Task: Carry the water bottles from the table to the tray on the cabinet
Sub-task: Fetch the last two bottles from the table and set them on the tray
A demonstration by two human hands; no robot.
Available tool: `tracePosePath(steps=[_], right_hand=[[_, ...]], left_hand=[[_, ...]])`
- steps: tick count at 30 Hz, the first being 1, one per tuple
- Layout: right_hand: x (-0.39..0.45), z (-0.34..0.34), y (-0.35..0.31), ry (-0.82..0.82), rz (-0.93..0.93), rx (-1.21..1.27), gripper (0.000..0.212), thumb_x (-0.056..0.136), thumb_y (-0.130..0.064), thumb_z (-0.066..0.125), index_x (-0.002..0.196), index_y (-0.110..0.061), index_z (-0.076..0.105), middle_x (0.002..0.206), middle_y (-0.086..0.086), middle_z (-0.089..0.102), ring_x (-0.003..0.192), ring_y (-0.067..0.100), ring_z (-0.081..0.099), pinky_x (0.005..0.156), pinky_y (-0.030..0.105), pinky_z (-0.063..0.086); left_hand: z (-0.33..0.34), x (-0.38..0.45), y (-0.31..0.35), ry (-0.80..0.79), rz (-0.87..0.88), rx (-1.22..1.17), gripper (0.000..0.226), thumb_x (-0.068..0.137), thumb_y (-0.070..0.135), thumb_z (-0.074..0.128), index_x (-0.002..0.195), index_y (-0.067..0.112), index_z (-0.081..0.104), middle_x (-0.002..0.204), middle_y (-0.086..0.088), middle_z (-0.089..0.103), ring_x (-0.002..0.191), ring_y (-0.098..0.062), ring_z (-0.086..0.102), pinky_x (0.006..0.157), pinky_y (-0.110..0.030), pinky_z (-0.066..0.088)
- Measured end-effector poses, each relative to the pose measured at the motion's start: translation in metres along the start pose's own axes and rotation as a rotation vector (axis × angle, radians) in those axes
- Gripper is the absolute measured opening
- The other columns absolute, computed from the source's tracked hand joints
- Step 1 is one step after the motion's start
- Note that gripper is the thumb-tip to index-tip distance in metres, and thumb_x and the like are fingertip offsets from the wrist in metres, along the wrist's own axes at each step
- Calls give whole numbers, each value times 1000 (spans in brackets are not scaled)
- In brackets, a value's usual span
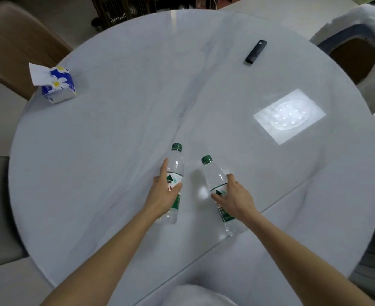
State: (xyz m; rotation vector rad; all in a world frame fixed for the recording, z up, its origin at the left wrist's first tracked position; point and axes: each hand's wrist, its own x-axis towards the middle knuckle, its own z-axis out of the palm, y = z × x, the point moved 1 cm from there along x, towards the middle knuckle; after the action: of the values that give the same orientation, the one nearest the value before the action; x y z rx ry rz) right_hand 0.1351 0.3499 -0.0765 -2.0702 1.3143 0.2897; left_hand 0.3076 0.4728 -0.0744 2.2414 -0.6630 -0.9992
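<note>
Two bare forearms are showing from the bottom edge of the view, each ending in a bare hand. The left hand [164, 196] is wearing no glove, ring, watch or bracelet, and the wrist just behind it is showing no cuff. The right hand [237, 198] is equally plain, with nothing worn on the fingers or on the wrist behind it. No sleeve is covering either forearm as far back as the picture reaches. Well behind both hands, at the bottom centre, a rounded patch of pale, whitish clothing [195, 294] is showing on the person's body; its details are too blurred to tell.
</note>
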Motion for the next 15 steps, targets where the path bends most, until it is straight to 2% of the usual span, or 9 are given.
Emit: tracePosePath(steps=[2,4,7,11,15], right_hand=[[-27,-6,16,29,9,91,57,85,-44,63,124,-13,35,103,10,59,90,32,59,67,34,40],[-58,-13,29,73,23,201,55,86,-40,65,124,-12,37,98,6,58,85,27,57,68,33,41],[-112,-15,54,156,80,335,55,87,-40,65,126,-13,37,100,4,59,88,24,56,72,33,44],[-197,2,99,274,217,521,56,86,-42,65,126,-16,36,103,3,59,95,26,63,83,46,54],[-292,23,153,404,392,666,53,84,-43,67,122,-20,37,108,4,61,96,25,65,86,48,55]], left_hand=[[-4,-24,8,-62,86,-43,83,92,27,61,148,49,4,143,-9,42,115,-27,56,99,-46,48],[-3,-48,18,-127,165,-77,82,92,24,61,147,51,7,144,-4,42,116,-23,56,98,-40,48],[11,-88,29,-230,243,-154,81,94,18,60,150,45,9,144,2,37,111,-17,55,91,-31,46],[49,-141,30,-380,291,-221,77,95,16,57,151,40,10,150,-1,33,115,-22,54,96,-41,49],[103,-204,37,-578,337,-194,75,95,15,57,150,40,12,149,-4,36,117,-30,56,97,-52,50]])
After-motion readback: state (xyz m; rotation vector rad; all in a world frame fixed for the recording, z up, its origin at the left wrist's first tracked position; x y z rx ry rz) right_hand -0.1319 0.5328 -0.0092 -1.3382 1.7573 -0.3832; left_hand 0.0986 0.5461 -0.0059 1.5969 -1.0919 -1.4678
